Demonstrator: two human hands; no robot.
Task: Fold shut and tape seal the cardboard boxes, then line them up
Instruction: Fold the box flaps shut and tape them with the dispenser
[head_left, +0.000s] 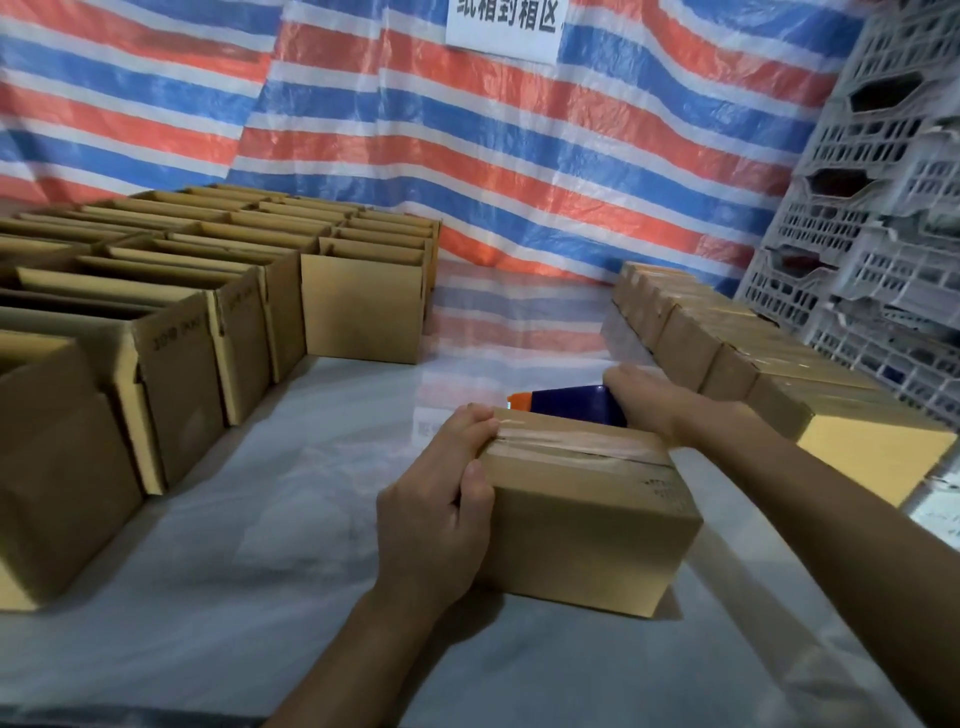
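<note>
Your left hand (436, 514) is wrapped around the left end of the cardboard box (587, 525), thumb on the near face and fingers curled over the top edge, pressing onto the tape. The box sits on the white-covered table (260, 545), just in front of you and a little right of centre. Its flaps are folded down, and a strip of clear tape (571, 447) runs along the top seam, wrinkled near your fingers.

Your right hand (649, 400) is closed around a dark blue tape dispenser (576, 405) with an orange tip, held at the far top edge of the box. Whether the dispenser touches the box is hard to tell from this angle.

To your left, rows of open boxes (218, 270) stand upright with their flaps up, packed side by side across the table. To your right, a line of sealed boxes (737, 343) runs away from you, each touching the next, with the nearest one close beside your right forearm.

Behind everything hangs a red, white and blue striped tarp (467, 156) with a white paper sign (506, 26) at the top. Stacked grey plastic crates (883, 182) rise at the far right behind the sealed line.
</note>
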